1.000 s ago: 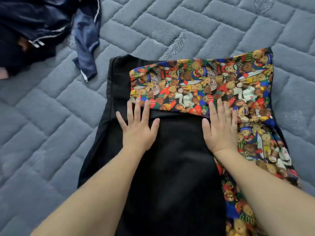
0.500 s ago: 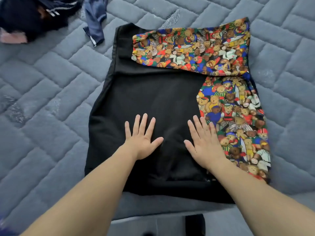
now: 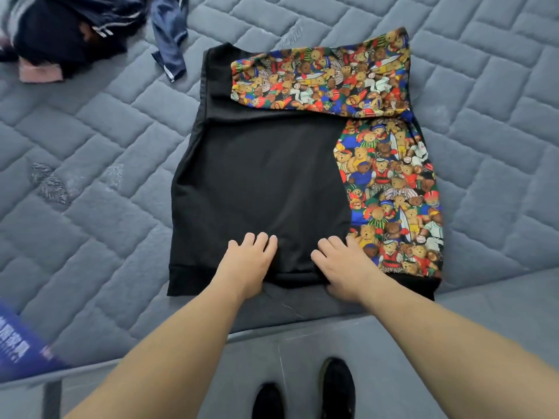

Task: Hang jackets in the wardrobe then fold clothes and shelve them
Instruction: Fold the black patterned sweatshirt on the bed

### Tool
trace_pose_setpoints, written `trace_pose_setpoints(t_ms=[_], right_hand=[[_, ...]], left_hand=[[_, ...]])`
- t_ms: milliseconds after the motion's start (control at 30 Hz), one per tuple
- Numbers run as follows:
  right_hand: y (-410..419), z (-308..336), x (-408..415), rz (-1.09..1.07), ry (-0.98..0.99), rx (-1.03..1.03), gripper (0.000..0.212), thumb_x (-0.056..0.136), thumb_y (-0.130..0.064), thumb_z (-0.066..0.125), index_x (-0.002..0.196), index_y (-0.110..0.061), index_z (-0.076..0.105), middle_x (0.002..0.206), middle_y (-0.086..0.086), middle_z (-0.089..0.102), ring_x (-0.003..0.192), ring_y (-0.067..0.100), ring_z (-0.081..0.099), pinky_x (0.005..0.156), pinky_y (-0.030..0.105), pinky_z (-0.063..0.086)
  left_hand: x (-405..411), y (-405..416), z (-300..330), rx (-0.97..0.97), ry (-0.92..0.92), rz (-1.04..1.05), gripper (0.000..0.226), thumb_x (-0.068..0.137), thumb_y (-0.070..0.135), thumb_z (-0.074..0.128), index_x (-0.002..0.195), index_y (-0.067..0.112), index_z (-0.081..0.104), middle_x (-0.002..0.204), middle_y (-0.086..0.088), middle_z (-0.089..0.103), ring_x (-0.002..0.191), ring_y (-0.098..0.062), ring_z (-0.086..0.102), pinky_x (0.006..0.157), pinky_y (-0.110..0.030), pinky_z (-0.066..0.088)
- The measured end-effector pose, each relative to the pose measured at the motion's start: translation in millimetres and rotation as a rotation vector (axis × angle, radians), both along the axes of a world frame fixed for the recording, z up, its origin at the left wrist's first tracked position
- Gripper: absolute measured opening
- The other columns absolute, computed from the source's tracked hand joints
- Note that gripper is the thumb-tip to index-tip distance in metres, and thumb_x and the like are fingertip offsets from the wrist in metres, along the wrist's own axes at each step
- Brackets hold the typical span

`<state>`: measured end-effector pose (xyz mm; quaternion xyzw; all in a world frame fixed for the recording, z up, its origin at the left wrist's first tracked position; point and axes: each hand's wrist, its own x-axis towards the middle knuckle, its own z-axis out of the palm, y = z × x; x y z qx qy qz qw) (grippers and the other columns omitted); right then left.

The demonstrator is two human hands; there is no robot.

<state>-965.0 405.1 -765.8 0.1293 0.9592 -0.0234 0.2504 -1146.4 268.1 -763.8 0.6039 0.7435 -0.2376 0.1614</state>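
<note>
Both the left hand (image 3: 246,261) and right hand (image 3: 344,267) are curling fingers around the hem of the black bear-print sweatshirt (image 3: 260,182) lying on the quilted mattress (image 3: 90,164), risking the folded-over sleeve (image 3: 317,83) sliding loose if lifted unevenly.

The dark clothes pile (image 3: 69,31) is running off the far-left edge. A blue printed thing (image 3: 21,349) is blurring at the near-left edge, its lettering unreadable. Both thumbs are hiding under the sweatshirt's hem (image 3: 290,281).

Head view, steeply down over mattress (image 3: 90,164)
</note>
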Motion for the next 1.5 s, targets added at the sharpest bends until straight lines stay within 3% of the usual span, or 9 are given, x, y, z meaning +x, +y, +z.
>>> trace_pose_setpoints(t_ms=[67,133,300,500,667,867,1100,1300,1500], right_hand=[[17.2,15.1,-16.9,-0.073,-0.086,-0.009,0.03,0.088,-0.02,0.054,0.117,-0.016,0.047,0.119,0.007,0.052,0.111,0.028,0.05,0.081,0.041,0.041],[45.2,33.3,-31.6,-0.236,-0.202,-0.043,0.027,0.089,-0.015,0.051,0.117,-0.018,0.051,0.118,0.004,0.057,0.107,0.026,0.058,0.073,0.038,0.044],[123.4,81.9,-47.6,-0.368,-0.45,-0.027,0.032,0.088,-0.01,0.053,0.119,-0.015,0.058,0.123,0.004,0.058,0.113,0.027,0.058,0.081,0.038,0.047],[184.5,115.1,-82.9,-0.416,-0.581,-0.003,0.042,0.092,-0.014,0.053,0.134,-0.013,0.053,0.139,0.007,0.049,0.128,0.034,0.048,0.1,0.047,0.048],[243.9,118.0,-130.3,-0.469,-0.687,0.126,0.041,0.094,-0.02,0.053,0.134,-0.015,0.057,0.135,0.006,0.056,0.125,0.031,0.054,0.099,0.045,0.049],[336.9,120.6,-185.4,-0.653,-0.449,0.231,0.044,0.092,-0.015,0.055,0.137,-0.014,0.05,0.14,0.009,0.049,0.129,0.035,0.047,0.103,0.05,0.044],[448.2,84.5,-232.8,-0.682,-0.198,0.374,0.037,0.091,-0.019,0.048,0.126,-0.018,0.059,0.131,0.008,0.056,0.124,0.032,0.048,0.106,0.045,0.037],[449.9,17.3,-220.8,-0.687,0.128,0.375,0.035,0.083,-0.017,0.048,0.113,-0.014,0.066,0.12,0.012,0.05,0.113,0.033,0.044,0.104,0.042,0.029],[463.3,4.5,-250.2,-1.149,0.417,0.251,0.036,0.087,-0.012,0.046,0.117,-0.002,0.065,0.137,0.015,0.049,0.131,0.034,0.036,0.119,0.048,0.012]], left_hand=[[-4.8,20.1,16.9,0.059,0.051,0.033,0.046,0.087,0.011,0.052,0.131,0.016,0.042,0.122,-0.005,0.051,0.105,-0.027,0.052,0.067,-0.035,0.04],[-17.6,44.4,40.1,0.04,0.07,0.17,0.028,0.09,0.008,0.047,0.115,0.018,0.054,0.113,-0.004,0.059,0.102,-0.028,0.057,0.067,-0.034,0.038],[-57.5,95.2,92.6,-0.037,0.172,0.415,0.031,0.085,0.005,0.049,0.109,0.016,0.065,0.11,-0.007,0.066,0.104,-0.033,0.06,0.087,-0.044,0.051],[-102.5,148.2,118.1,-0.163,0.286,0.491,0.039,0.088,0.009,0.047,0.124,0.015,0.062,0.125,-0.012,0.063,0.114,-0.04,0.057,0.098,-0.059,0.042],[-164.0,210.0,115.1,-0.089,0.279,0.376,0.034,0.091,0.011,0.047,0.118,0.022,0.064,0.119,-0.001,0.066,0.106,-0.029,0.063,0.092,-0.048,0.048],[-237.2,294.7,109.5,0.083,0.338,0.221,0.029,0.096,0.017,0.041,0.108,0.025,0.066,0.11,0.001,0.069,0.107,-0.027,0.06,0.107,-0.045,0.03],[-306.9,391.3,81.9,0.091,0.49,0.133,0.036,0.094,0.02,0.042,0.125,0.022,0.061,0.121,-0.006,0.059,0.125,-0.034,0.042,0.114,-0.069,-0.006],[-295.0,390.3,14.4,0.156,0.085,0.465,0.044,0.091,0.028,0.032,0.133,0.021,0.043,0.141,-0.004,0.041,0.137,-0.03,0.025,0.106,-0.076,-0.01],[-312.4,382.6,12.9,0.361,0.067,0.633,0.03,0.097,0.035,0.033,0.123,0.021,0.041,0.14,-0.002,0.034,0.134,-0.026,0.026,0.104,-0.081,0.005]])
